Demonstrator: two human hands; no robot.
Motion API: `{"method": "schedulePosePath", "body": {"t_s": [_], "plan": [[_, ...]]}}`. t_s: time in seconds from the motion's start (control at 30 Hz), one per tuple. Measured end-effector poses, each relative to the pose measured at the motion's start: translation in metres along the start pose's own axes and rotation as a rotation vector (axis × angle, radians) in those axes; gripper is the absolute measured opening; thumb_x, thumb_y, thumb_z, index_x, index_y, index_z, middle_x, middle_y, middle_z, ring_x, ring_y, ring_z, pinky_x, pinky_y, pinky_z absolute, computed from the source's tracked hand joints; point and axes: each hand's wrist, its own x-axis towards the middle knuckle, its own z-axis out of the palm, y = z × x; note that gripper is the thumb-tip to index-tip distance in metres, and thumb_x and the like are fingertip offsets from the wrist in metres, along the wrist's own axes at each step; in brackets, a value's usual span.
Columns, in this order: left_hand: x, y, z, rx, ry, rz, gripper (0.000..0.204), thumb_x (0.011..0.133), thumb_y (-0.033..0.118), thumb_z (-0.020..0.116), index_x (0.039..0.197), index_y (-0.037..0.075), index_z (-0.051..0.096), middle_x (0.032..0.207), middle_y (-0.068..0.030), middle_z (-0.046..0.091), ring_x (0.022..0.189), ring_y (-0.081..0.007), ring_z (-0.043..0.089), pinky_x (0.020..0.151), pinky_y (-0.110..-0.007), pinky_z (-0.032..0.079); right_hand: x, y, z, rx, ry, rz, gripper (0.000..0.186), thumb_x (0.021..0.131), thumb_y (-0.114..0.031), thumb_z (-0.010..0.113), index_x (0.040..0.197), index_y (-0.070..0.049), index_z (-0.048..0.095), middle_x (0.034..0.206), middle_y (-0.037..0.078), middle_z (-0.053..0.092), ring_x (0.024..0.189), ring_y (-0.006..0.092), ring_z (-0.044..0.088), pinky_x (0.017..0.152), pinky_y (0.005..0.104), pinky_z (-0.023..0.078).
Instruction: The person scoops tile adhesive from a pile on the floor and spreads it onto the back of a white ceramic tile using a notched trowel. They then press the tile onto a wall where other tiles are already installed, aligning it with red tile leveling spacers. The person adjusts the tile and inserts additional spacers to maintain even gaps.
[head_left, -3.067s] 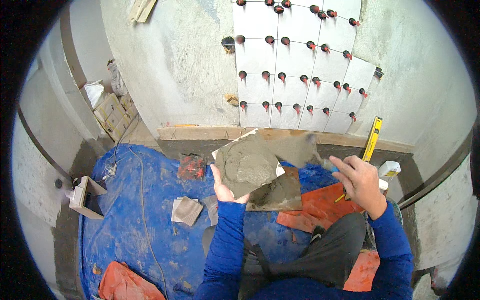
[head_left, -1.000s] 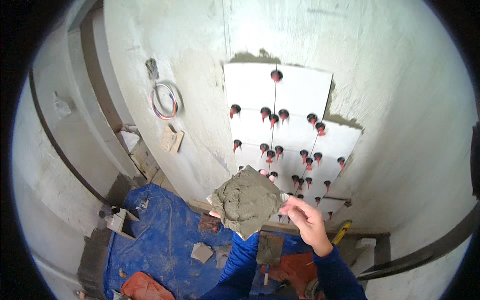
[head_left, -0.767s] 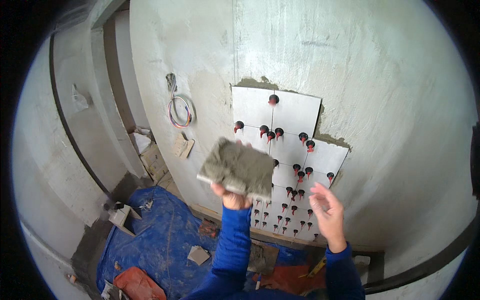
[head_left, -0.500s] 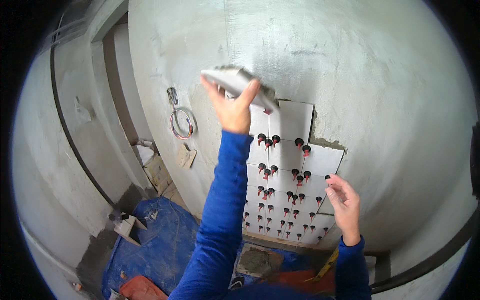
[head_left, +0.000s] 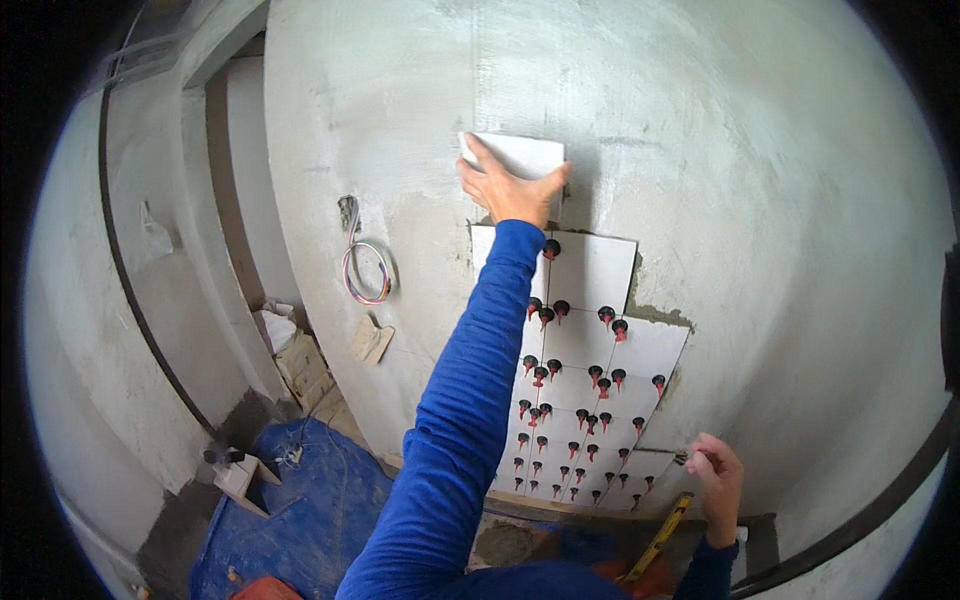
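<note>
My left hand [head_left: 512, 198] grips a white tile [head_left: 520, 150], thumb and fingers at its sides, with its plain face toward me, against the plastered wall just above the tiled patch [head_left: 590, 260]. Any mortar on the tile's back is hidden. Black-and-red levelling clips [head_left: 604, 385] dot the joints between the fixed tiles, and grey mortar shows along their outer edges. My right hand [head_left: 718, 470] is low at the right, beside the patch's lower right edge, its fingers loosely bent and apart, with nothing visible in them.
Coiled wires [head_left: 365, 275] hang from the wall at left, above a small beige offcut [head_left: 373, 342]. A doorway with boxes [head_left: 302, 365] is further left. A blue tarp [head_left: 270, 540] covers the floor, with a box-like piece [head_left: 240, 480] and a yellow level [head_left: 660, 540] at right.
My left hand has raised the mortar-covered piece from waist height, flipped it over and brought it to the wall. My right hand let go of the trowel, later left the piece and dropped lower right.
</note>
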Motion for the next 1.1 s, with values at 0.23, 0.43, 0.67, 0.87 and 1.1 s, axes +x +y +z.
{"method": "schedulePosePath", "body": {"t_s": [0.23, 0.43, 0.67, 0.87, 1.1], "plan": [[0.004, -0.016, 0.006, 0.035, -0.012, -0.055, 0.154, 0.053, 0.054, 0.098, 0.168, 0.007, 0.006, 0.158, -0.0478, 0.016, 0.149, -0.0612, 0.019, 0.118, -0.069, 0.027, -0.062, 0.055, -0.040, -0.019, 0.219, 0.199, 0.031, 0.098, -0.006, 0.063, 0.127, 0.005, 0.067, 0.106, 0.011, 0.072, 0.083, 0.0162, 0.069, 0.074, 0.0304, 0.057], [0.007, -0.028, 0.002, -0.045, 0.025, -0.099, 0.157, 0.054, 0.059, 0.099, 0.166, 0.000, 0.006, 0.158, -0.0436, 0.023, 0.151, -0.0520, 0.024, 0.123, -0.057, 0.027, -0.085, 0.070, -0.057, -0.042, 0.296, 0.267, 0.032, 0.098, -0.011, 0.066, 0.126, 0.005, 0.068, 0.104, 0.011, 0.071, 0.090, 0.0185, 0.068, 0.078, 0.0324, 0.056], [-0.010, -0.026, -0.048, -1.051, 0.014, -0.396, 0.127, 0.081, 0.038, 0.090, 0.167, 0.001, 0.004, 0.158, -0.0269, 0.038, 0.140, -0.0403, 0.046, 0.119, -0.058, 0.032, -0.001, -0.026, 0.006, -0.354, 0.158, -0.123, 0.038, 0.092, -0.011, 0.074, 0.127, 0.001, 0.068, 0.104, 0.015, 0.073, 0.095, 0.0245, 0.070, 0.088, 0.0400, 0.056], [-0.090, -0.022, -0.110, -1.414, -0.256, -0.523, 0.079, 0.089, 0.073, 0.067, 0.143, 0.018, 0.050, 0.140, -0.0122, 0.053, 0.131, -0.0345, 0.051, 0.108, -0.062, 0.043, 0.058, -0.180, 0.098, -0.503, 0.074, -0.897, 0.060, 0.075, -0.014, 0.090, 0.130, -0.003, 0.068, 0.126, 0.015, 0.066, 0.113, 0.0355, 0.061, 0.098, 0.0422, 0.051], [-0.158, -0.018, -0.150, -1.549, -0.122, -0.603, 0.081, 0.089, 0.069, 0.072, 0.140, 0.009, 0.053, 0.131, -0.0123, 0.059, 0.125, -0.0326, 0.058, 0.109, -0.055, 0.047, 0.038, -0.173, 0.165, -0.152, -0.013, -0.695, 0.042, 0.078, -0.009, 0.089, 0.115, 0.000, 0.070, 0.108, 0.014, 0.068, 0.095, 0.0320, 0.063, 0.083, 0.0408, 0.053]]}}
